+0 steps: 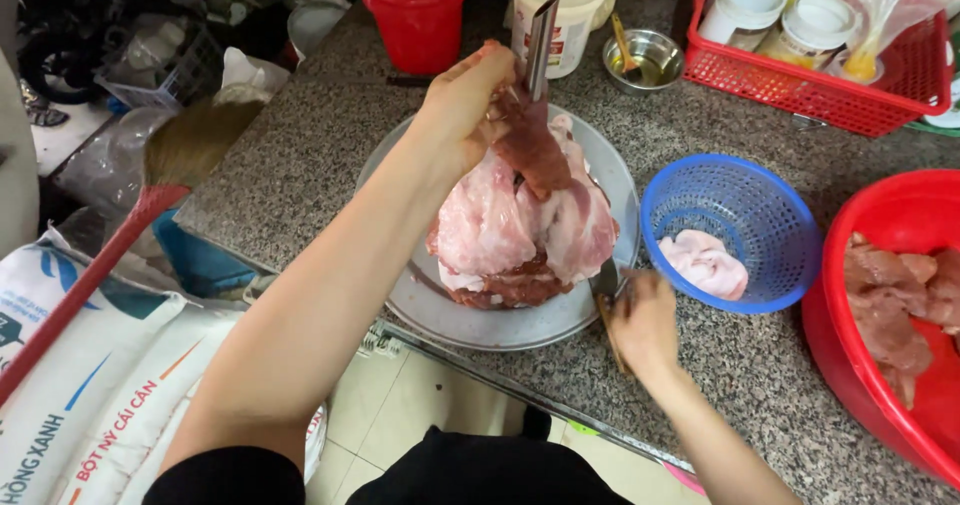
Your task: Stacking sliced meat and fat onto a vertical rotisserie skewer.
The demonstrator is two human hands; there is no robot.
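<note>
My left hand (462, 105) presses a dark red slice of meat against the upright metal skewer (541, 45), at the top of a stacked cone of raw pink meat (520, 227). The stack stands on a round metal tray (470, 317) on the granite counter. My right hand (640, 320) rests at the tray's right rim, fingers closed on a knife (606, 295) with a wooden handle; its blade lies at the base of the meat.
A blue basket (745, 200) with pale meat slices sits right of the tray. A red basin (895, 310) of darker meat is at the far right. Behind stand a red bucket (415, 10), a white tub (575, 10), a small metal bowl (645, 60) and a red crate (830, 90) of jars. A broom (120, 235) and sacks (80, 385) are at left.
</note>
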